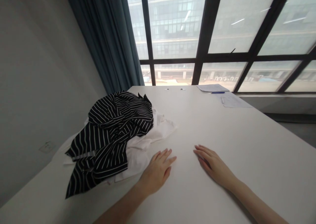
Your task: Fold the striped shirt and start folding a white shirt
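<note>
Both of my hands lie flat, palms down, on the white table (222, 128). My left hand (158, 169) rests with its fingers stretched out, right beside the edge of a white garment (140, 151). My right hand (212, 164) lies open a short way to the right, touching only the tabletop. A black garment with thin white stripes (113, 132) is heaped on top of the white clothes at the left of the table. Neither hand holds anything.
Sheets of paper (233, 101) and a blue pen (218, 92) lie at the far right of the table. Two small dark dots (174, 89) sit near the far edge. A dark curtain (111, 36) and large windows stand behind; a wall socket (46, 147) is at the left.
</note>
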A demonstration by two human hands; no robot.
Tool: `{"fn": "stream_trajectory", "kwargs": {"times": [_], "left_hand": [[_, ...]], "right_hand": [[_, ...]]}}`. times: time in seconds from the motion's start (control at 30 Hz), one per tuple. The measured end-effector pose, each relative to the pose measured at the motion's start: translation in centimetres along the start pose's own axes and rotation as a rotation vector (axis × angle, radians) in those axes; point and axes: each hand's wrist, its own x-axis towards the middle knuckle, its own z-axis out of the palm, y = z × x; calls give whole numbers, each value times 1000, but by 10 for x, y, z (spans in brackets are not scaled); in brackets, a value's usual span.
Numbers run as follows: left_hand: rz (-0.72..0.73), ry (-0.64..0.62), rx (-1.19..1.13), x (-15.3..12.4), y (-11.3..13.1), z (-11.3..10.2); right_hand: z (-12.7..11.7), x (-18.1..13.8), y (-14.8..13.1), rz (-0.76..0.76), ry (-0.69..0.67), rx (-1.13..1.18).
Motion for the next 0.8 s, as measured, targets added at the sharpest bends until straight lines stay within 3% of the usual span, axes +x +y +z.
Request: {"fn": "stream_trajectory", "kwargs": {"times": [0.8], "left_hand": [[19,23,-2,-1,-1,0]], "right_hand": [[-1,0,-2,-8,30,20]]}}
